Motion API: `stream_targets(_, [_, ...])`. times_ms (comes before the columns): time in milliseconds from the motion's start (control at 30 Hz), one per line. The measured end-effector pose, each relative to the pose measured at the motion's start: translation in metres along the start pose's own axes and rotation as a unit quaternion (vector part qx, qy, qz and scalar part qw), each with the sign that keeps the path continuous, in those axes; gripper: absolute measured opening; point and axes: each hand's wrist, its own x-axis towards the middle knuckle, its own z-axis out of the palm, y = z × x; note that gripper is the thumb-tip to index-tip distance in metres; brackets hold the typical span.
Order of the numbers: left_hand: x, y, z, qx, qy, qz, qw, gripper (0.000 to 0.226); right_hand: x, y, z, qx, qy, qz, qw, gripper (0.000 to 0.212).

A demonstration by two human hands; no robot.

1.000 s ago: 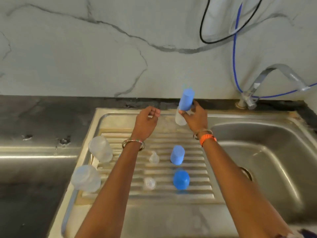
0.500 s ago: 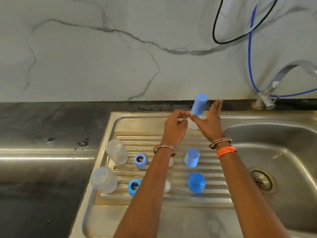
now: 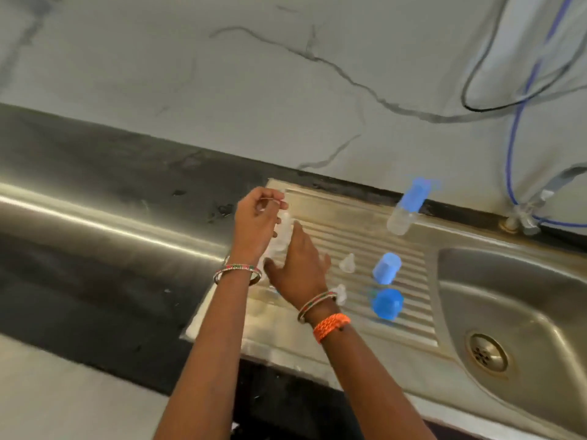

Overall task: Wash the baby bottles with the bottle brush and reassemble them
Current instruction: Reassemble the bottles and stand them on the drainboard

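Note:
A clear bottle body (image 3: 282, 234) stands tilted at the left of the steel drainboard (image 3: 355, 217), between my two hands. My left hand (image 3: 254, 228) is curled against its left side and seems to hold it. My right hand (image 3: 298, 269) lies against its right side with straight fingers. An assembled bottle with a blue cap (image 3: 407, 206) stands alone at the back of the drainboard. Two clear nipples (image 3: 347, 263) (image 3: 340, 293) and two loose blue caps (image 3: 387, 268) (image 3: 387, 304) lie on the ribs. My arms hide the other parts.
The sink basin (image 3: 524, 281) with its drain (image 3: 487, 352) is at the right. A tap (image 3: 540, 198) with blue and black hoses sits at the back right. Dark countertop (image 3: 95, 249) runs to the left.
My right hand let go of the capped bottle, which stays upright at the back. Both hands moved left to the clear bottle body. The view swung left and tilted.

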Motion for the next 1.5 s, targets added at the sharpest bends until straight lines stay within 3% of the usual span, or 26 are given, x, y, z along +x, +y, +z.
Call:
stream_targets(100, [-0.011,-0.026,-0.042,0.021,0.072,-0.039,0.996,0.022,-0.004,-0.012,0.041,-0.07,-0.008,0.017,0.997,0.094])
stream_targets(200, [-0.028,-0.047,-0.073,0.023,0.098,-0.101,0.99,0.017,0.005,-0.016,0.061,-0.091,0.026,0.021,0.995,0.081])
stream_targets(300, [-0.039,-0.054,-0.085,0.034,0.106,-0.126,0.986,0.014,0.009,-0.025,0.058,-0.05,0.039,0.025,0.998,0.065])
stream_targets(433, [-0.036,-0.042,-0.071,0.02,0.082,-0.122,0.989,0.014,0.007,-0.04,0.007,0.05,0.119,0.009,0.992,0.066])
stream_targets(533, [-0.03,-0.024,-0.032,-0.02,0.03,-0.108,0.994,0.018,0.004,-0.041,-0.066,0.046,0.236,-0.01,0.971,0.069])
stream_targets(667, [-0.037,-0.004,0.057,-0.046,-0.106,-0.107,0.988,0.02,-0.014,0.002,-0.166,0.018,0.395,0.02,0.918,0.059])
stream_targets(833, [-0.064,0.008,0.163,0.016,-0.335,-0.107,0.936,0.017,-0.045,0.098,-0.234,0.055,0.565,0.092,0.818,0.057])
stream_targets(867, [-0.069,0.01,0.179,0.029,-0.357,-0.098,0.928,0.018,-0.045,0.127,-0.233,0.011,0.558,0.113,0.822,0.057])
stream_targets(900, [-0.076,0.011,0.196,0.036,-0.368,-0.09,0.925,0.02,-0.049,0.163,-0.23,-0.059,0.471,0.167,0.864,0.056])
stream_targets(933, [-0.082,0.012,0.208,0.043,-0.369,-0.082,0.925,0.022,-0.054,0.188,-0.222,-0.099,0.311,0.263,0.908,0.054])
stream_targets(967, [-0.09,0.013,0.22,0.049,-0.377,-0.077,0.922,0.023,-0.064,0.213,-0.215,-0.109,0.134,0.368,0.914,0.053])
stream_targets(1000, [-0.095,0.013,0.227,0.057,-0.388,-0.076,0.917,0.023,-0.075,0.226,-0.213,-0.066,0.043,0.429,0.9,0.056])
stream_targets(1033, [-0.098,0.012,0.233,0.065,-0.402,-0.079,0.91,0.022,-0.079,0.236,-0.215,-0.026,0.069,0.438,0.896,0.058])
stream_targets(1100, [-0.1,0.008,0.244,0.079,-0.417,-0.09,0.901,0.022,-0.076,0.246,-0.235,0.007,0.248,0.381,0.891,0.056])
stream_targets(1167, [-0.101,0.004,0.248,0.093,-0.41,-0.099,0.902,0.024,-0.072,0.244,-0.251,0.018,0.445,0.278,0.851,0.055])
stream_targets(1200, [-0.103,0.001,0.249,0.093,-0.397,-0.101,0.907,0.024,-0.072,0.251,-0.251,0.014,0.483,0.269,0.833,0.053])
stream_targets(1233, [-0.104,0.0,0.251,0.089,-0.388,-0.105,0.911,0.023,-0.071,0.261,-0.247,0.034,0.446,0.291,0.846,0.047])
stream_targets(1267, [-0.105,-0.002,0.252,0.086,-0.384,-0.112,0.912,0.023,-0.072,0.266,-0.239,0.083,0.316,0.368,0.87,0.038])
stream_targets(1300, [-0.107,-0.004,0.253,0.089,-0.389,-0.119,0.909,0.023,-0.078,0.271,-0.23,0.16,0.135,0.452,0.867,0.031])
stream_targets(1333, [-0.108,-0.005,0.25,0.098,-0.403,-0.124,0.901,0.023,-0.083,0.273,-0.223,0.177,0.067,0.493,0.849,0.033])
stream_targets(1367, [-0.109,-0.007,0.247,0.104,-0.416,-0.134,0.894,0.024,-0.084,0.275,-0.223,0.162,0.093,0.491,0.851,0.045])
stream_targets(1433, [-0.107,-0.011,0.243,0.094,-0.421,-0.155,0.889,0.024,-0.078,0.267,-0.229,0.088,0.342,0.386,0.852,0.056])
stream_targets(1467, [-0.106,-0.011,0.239,0.09,-0.409,-0.162,0.894,0.023,-0.077,0.26,-0.229,0.078,0.447,0.327,0.829,0.057])
stream_targets(1500, [-0.105,-0.011,0.236,0.084,-0.39,-0.162,0.903,0.022,-0.077,0.258,-0.225,0.076,0.5,0.285,0.814,0.058])
